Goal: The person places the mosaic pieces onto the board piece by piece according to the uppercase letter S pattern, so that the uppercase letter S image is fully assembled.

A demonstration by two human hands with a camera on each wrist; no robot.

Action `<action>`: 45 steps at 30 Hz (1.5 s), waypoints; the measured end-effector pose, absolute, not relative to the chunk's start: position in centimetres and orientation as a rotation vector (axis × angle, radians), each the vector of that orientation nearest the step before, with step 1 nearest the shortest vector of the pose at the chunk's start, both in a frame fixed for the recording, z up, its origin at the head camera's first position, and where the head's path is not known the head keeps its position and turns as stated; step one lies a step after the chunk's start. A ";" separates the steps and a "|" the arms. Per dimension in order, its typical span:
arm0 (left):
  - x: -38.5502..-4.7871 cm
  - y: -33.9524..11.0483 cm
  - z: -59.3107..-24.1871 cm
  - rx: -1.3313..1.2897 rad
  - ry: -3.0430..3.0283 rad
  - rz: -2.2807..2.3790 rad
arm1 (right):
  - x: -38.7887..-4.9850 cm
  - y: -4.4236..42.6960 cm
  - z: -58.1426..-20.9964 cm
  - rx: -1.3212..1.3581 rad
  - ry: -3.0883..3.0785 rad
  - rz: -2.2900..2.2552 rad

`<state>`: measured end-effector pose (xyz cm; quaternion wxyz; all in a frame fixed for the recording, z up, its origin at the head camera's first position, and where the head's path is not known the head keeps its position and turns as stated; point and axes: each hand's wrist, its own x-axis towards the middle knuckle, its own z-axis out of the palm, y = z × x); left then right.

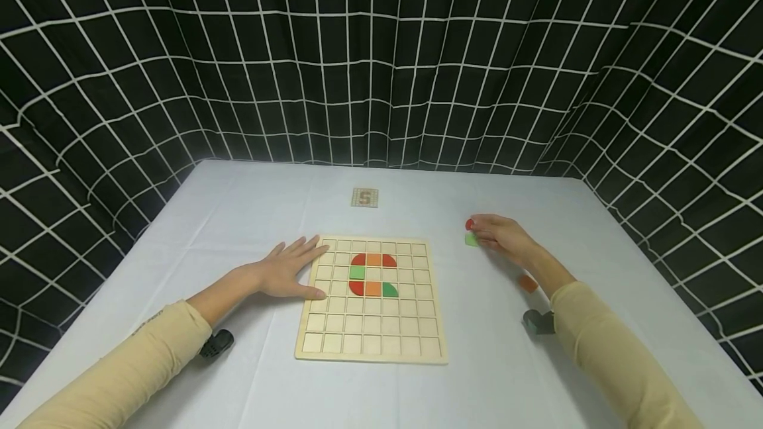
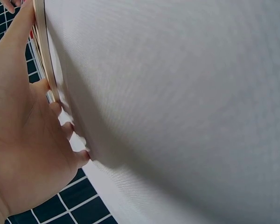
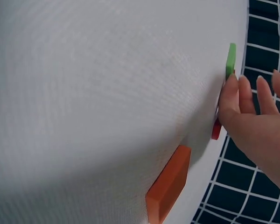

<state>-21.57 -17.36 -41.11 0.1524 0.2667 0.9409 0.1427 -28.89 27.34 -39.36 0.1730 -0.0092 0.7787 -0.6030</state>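
A wooden grid board (image 1: 372, 343) lies on the table with several coloured tiles set in its cells: red rounded ones, orange squares, a light green square (image 1: 357, 273) and a dark green rounded one (image 1: 390, 290). My left hand (image 1: 286, 273) rests at its left edge, fingers spread, thumb and fingertips over the rim. Off to the right, my right hand (image 1: 503, 236) pinches a small red rounded tile (image 1: 469, 224) at its fingertips. Just beside those fingertips lies a light green tile (image 3: 231, 60). Another red tile (image 3: 216, 129) lies beneath the hand, partly hidden by the thumb.
An orange tile (image 1: 527, 283) lies on the white cloth under the right wrist. Beyond the board is a small square card (image 1: 365, 198) with a gridded figure. Dark devices are strapped under both wrists. Black curtains with white grid lines surround the table.
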 end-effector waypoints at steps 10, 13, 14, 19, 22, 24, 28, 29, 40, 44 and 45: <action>-21.6 -17.4 -41.2 0.767 2.700 0.422 | -28.7 27.5 -40.2 -0.164 2.507 -1.437; -21.5 -17.5 -41.2 0.765 2.699 0.422 | -28.7 27.3 -40.4 -0.147 2.545 -1.397; -21.5 -17.5 -41.2 0.766 2.699 0.424 | -28.7 27.2 -40.5 -0.139 2.561 -1.379; -21.4 -17.4 -41.1 0.757 2.697 0.416 | -28.8 27.0 -40.6 -0.114 2.629 -1.271; -21.5 -17.3 -41.1 0.744 2.695 0.411 | -28.9 27.0 -40.6 -0.143 2.670 -1.200; -21.5 -17.4 -41.1 0.747 2.696 0.419 | -29.0 27.1 -40.6 -0.170 2.686 -1.167; -21.5 -17.3 -41.1 0.749 2.696 0.423 | -29.0 27.2 -40.6 -0.231 2.692 -1.138; -21.6 -17.4 -41.1 0.751 2.696 0.425 | -28.9 27.2 -40.5 -0.239 2.691 -1.133; -21.6 -17.3 -41.2 0.758 2.696 0.436 | -28.7 26.5 -40.4 -0.290 2.739 -1.078; -21.8 -17.4 -41.6 0.734 2.703 0.415 | -28.7 26.4 -40.2 -0.336 2.735 -1.079; -21.8 -17.4 -41.7 0.732 2.705 0.412 | -28.8 26.4 -40.2 -0.347 2.733 -1.079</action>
